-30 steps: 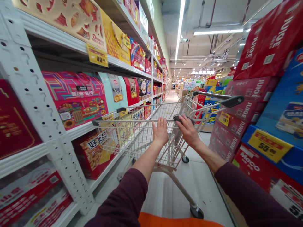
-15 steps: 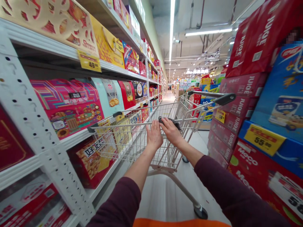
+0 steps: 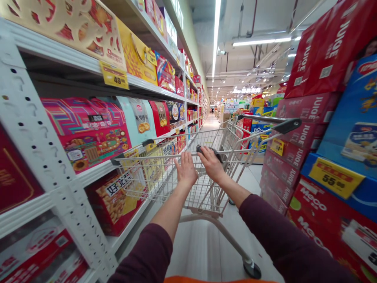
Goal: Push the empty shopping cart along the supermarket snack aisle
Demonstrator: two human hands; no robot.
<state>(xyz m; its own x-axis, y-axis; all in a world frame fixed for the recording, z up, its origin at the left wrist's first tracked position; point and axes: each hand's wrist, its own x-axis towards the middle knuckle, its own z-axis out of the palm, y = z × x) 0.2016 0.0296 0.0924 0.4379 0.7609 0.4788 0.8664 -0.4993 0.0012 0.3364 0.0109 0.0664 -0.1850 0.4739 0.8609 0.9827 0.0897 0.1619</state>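
Note:
A wire shopping cart stands at an angle in front of me, its rim crossing the middle of the view. On this rim rests my left hand, palm down, fingers stretched out and slightly apart. My right hand lies over the black plastic corner piece of the cart, fingers extended and not visibly wrapped round it. A small gap separates the two hands. The cart's handlebar with a black end is at the far right. No goods show in the basket.
Left of the cart runs a white metal shelf with boxed biscuits and a yellow price tag. Stacked red cartons and a blue box crowd the right side. A cart wheel rests on the pale floor.
My left hand has shifted slightly left along the rim, widening the gap to my right hand. The handlebar end and the right-hand cartons appear a little farther right.

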